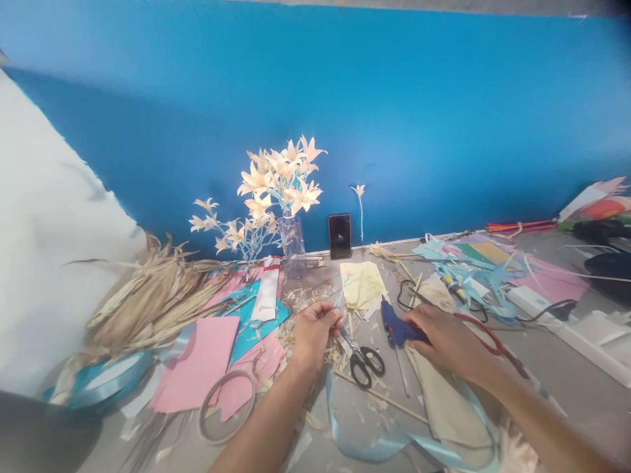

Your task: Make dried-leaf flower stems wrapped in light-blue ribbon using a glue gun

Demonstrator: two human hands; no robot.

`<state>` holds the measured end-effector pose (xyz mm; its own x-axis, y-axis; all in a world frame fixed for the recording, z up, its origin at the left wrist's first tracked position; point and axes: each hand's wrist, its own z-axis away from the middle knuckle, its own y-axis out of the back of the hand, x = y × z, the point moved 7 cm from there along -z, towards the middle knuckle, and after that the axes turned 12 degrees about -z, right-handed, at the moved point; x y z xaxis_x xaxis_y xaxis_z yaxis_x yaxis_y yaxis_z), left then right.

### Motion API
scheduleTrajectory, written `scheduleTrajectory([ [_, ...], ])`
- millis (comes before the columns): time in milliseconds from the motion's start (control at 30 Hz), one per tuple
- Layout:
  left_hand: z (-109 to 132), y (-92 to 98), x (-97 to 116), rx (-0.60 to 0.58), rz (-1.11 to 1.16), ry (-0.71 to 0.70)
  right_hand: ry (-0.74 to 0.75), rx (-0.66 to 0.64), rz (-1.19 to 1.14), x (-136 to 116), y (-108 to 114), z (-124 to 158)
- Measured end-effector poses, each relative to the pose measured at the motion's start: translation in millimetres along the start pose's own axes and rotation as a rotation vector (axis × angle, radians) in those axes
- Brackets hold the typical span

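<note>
My left hand (314, 332) is closed in a pinch near the middle. A thin pale blue strip (340, 297) sticks up from its fingertips; its kind is too small to tell. With my right hand (444, 338) I grip the handle of a blue glue gun (393, 325), its nozzle pointing away from me. Black-handled scissors (363, 365) lie between my hands, over dried scraps. Beyond them is a pale yellow cloth-like piece (363, 285). A light blue ribbon (362, 447) curls across the table in front of me.
Cream flowers (283, 172) stand in a clear vase (292, 244), beside a phone (340, 236) propped against the blue wall. Dried husks (158, 295), pink sheets (197, 361), a tape roll (227, 407) and a ribbon spool (116, 381) crowd the left. Red-handled scissors (486, 334) lie right.
</note>
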<state>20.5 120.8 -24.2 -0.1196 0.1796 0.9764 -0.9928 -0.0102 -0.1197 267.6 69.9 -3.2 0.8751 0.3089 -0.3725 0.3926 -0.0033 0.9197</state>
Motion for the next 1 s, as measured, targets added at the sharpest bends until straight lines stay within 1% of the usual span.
scheduleTrajectory([
  [100,-0.5,-0.4,-0.5,0.005,-0.016,-0.01,-0.039,0.008,0.04,0.4,-2.0,-3.5],
  [233,-2.5,0.1,-1.4,0.018,-0.028,-0.022,0.015,-0.05,0.014,-4.5,-5.0,-7.2],
  [300,-3.6,0.7,-2.2,0.024,-0.031,-0.024,0.032,-0.017,0.007,-3.8,-3.8,-7.7],
  [433,-4.3,1.5,-3.1,0.032,-0.036,-0.028,0.118,0.112,-0.085,-8.5,2.1,-6.3],
  [500,-3.6,1.5,-3.0,0.033,-0.039,-0.028,0.139,0.121,-0.164,-15.1,3.7,-6.1],
  [567,-2.7,1.4,-2.2,0.034,-0.044,-0.032,0.174,0.092,-0.21,-27.0,4.1,-7.4],
  [667,-1.8,1.7,-0.5,0.039,-0.054,-0.041,0.302,0.043,-0.209,-50.6,4.2,-10.0],
  [733,-1.9,2.1,-0.2,0.042,-0.062,-0.04,0.362,0.017,-0.196,-60.8,2.9,-12.0],
  [833,-2.5,2.1,-1.3,0.041,-0.073,-0.029,0.38,-0.034,-0.2,-65.3,-1.3,-14.8],
  [1000,-1.8,0.4,-2.6,0.033,-0.071,-0.012,0.353,-0.108,-0.221,-65.3,-6.5,-17.9],
])
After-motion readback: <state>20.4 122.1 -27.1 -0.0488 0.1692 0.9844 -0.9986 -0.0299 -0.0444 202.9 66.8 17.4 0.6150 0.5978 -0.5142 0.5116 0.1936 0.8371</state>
